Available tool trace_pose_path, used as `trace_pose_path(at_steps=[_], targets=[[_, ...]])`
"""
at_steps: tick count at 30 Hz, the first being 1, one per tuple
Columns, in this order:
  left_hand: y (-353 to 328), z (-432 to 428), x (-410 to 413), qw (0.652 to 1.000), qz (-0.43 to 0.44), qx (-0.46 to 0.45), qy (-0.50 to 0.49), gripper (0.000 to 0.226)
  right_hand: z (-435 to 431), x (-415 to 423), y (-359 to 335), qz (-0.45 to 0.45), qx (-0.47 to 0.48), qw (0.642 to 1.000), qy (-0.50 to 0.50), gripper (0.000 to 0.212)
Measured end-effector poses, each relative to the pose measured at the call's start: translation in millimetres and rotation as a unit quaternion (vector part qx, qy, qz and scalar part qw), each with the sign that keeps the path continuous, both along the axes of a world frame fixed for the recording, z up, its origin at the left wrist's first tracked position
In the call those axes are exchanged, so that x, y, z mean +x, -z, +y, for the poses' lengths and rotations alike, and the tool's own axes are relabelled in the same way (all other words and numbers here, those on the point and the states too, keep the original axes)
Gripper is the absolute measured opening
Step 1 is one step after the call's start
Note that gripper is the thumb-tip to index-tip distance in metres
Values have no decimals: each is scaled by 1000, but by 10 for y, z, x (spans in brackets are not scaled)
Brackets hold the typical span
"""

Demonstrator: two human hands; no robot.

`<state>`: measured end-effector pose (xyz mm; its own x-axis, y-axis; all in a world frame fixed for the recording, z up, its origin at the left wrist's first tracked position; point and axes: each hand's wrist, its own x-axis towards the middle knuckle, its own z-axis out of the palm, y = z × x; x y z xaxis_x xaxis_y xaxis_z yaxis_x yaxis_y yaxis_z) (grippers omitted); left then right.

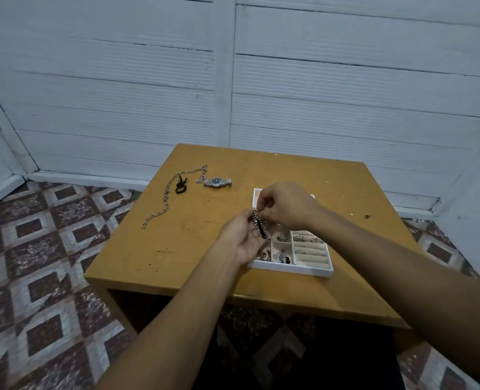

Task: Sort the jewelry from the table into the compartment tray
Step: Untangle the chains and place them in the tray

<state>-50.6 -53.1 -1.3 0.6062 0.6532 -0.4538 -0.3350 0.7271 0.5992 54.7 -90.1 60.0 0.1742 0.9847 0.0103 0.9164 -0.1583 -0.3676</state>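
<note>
Right hand (285, 205) is pinching the top end of the bracelet (260, 228). Left hand (244, 242) is holding its length in curled fingers (246, 218), and it is slanting down over the near-left compartments of the compartment tray (292, 270).

Your right hand (285, 205) is covering the far part of the compartment tray (289, 270), so you are not seeing what lies in those compartments. Your left hand (243, 239) is blocking the tray's near-left corner. The top end of the chain bracelet (259, 226) is disappearing among your fingertips, hiding the exact pinch. The small pieces in the uncovered compartments are showing too tiny to name. Both forearms are running off the picture's bottom and right edges.
</note>
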Motion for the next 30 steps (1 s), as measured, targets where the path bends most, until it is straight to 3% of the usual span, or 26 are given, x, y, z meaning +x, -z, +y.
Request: trace_pose_path(at_steps=[10, 19, 30], targets=[[12, -60, -62, 997, 59, 46, -12, 24, -145, -63, 192, 32, 13, 999, 28, 18], [20, -224, -216, 992, 91, 86, -15, 27, -311, -134, 386, 141, 37, 988, 55, 18], [-65, -271, -215, 976, 155, 152, 0, 33, -517, -98, 589, 294, 63, 950, 85, 22]])
